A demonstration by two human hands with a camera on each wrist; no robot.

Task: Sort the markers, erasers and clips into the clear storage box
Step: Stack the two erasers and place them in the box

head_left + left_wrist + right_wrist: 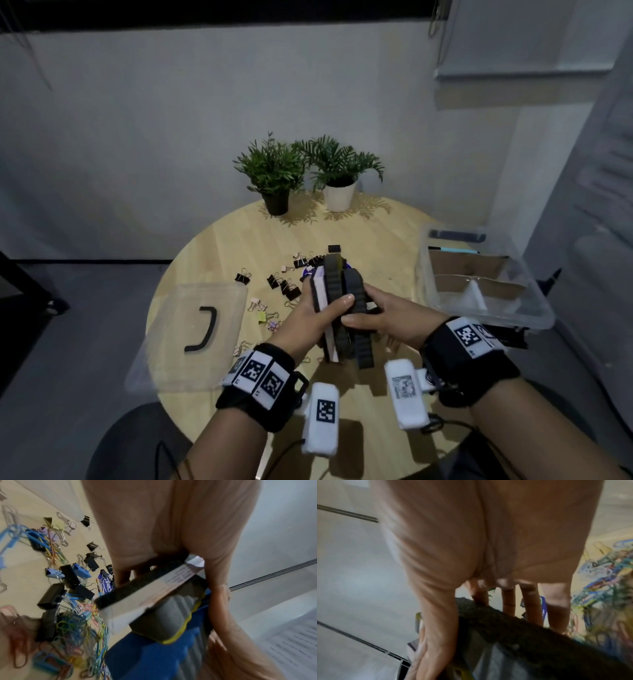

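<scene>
Both hands hold one bundle of several whiteboard erasers (337, 291) upright above the middle of the round table (376, 240). My left hand (327, 310) grips the bundle from the left, thumb across the front. My right hand (375, 317) grips it from the right. In the left wrist view the bundle shows a white-backed eraser (154, 592), a grey one with a yellow layer (164, 616) and a blue one (145, 655). The right wrist view shows dark felt (522, 628) under my fingers (530, 601). The clear storage box (534, 301) stands at the right, with markers (452, 250) in its far compartment.
Binder clips (284, 284) and coloured paper clips (72, 626) lie scattered left of my hands. The clear lid (178, 342) with a black handle rests at the table's left edge. Two potted plants (274, 171) stand at the back. Cardboard dividers (479, 284) split the box.
</scene>
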